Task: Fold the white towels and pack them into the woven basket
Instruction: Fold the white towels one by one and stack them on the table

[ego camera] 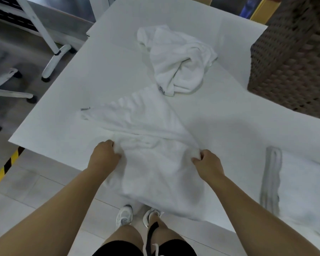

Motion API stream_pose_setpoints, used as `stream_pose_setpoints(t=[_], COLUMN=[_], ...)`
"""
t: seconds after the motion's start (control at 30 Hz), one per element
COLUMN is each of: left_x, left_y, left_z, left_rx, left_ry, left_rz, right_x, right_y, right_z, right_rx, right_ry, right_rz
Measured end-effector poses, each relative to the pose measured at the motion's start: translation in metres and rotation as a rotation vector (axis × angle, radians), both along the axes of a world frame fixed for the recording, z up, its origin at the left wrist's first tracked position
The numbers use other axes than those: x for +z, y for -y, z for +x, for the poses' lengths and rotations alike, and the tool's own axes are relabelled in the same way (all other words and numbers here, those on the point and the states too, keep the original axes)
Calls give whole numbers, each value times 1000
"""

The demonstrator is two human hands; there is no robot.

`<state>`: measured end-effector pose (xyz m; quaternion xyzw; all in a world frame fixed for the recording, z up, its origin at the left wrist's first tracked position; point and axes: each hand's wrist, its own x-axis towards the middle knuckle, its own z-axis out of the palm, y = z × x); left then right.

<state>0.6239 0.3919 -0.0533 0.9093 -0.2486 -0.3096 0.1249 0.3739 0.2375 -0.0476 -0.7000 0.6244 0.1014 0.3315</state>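
Note:
A white towel (148, 130) lies spread over the near part of the white table (67, 108), its near end hanging over the table's front edge. My left hand (104, 154) grips the towel's left side and my right hand (207, 161) pinches its right side. A second white towel (179, 58) lies crumpled farther back on the table. The brown woven basket (292, 58) stands at the table's far right. A folded white towel (299, 191) lies at the near right edge.
A white metal stand (50, 43) and an office chair base (6, 93) are on the floor to the left. Yellow-black tape (6, 167) marks the floor. My feet in white shoes (137, 215) are below the table's front edge.

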Motion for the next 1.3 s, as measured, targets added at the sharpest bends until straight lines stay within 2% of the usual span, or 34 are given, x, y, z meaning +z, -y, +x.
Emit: stream_pose_setpoints(t=[0.1,0.2,0.3,0.43,0.57,0.67,0.87,1.07,1.2,1.3], left_x=[4,11,20,44,72,96,153,206,231,242], left_y=[-5,-12,-23,-35,-41,-41,-37,-27,-28,-31], left_z=[6,14,24,36,57,74,91,101,96,93], left_rx=[38,149,154,246,267,166,26,-58,-59,-74], left_ry=[-54,-154,-200,-287,-335,-279,-178,-136,-175,-175], left_rz=[-73,-167,-253,-466,-646,-688,-825,-921,-963,-954], right_x=[8,16,28,52,80,106,156,202,231,248], right_y=[-6,-12,-18,-29,-39,-47,-53,-55,-62,-68], right_z=[1,4,6,7,4,3,2,-2,-5,-11], right_rx=[-159,-285,-405,-535,-551,-541,-517,-604,-510,-373], right_ry=[106,174,242,418,607,684,741,832,864,766], right_rz=[27,-23,-85,-126,-168,-215,-342,-470,-472,-514])
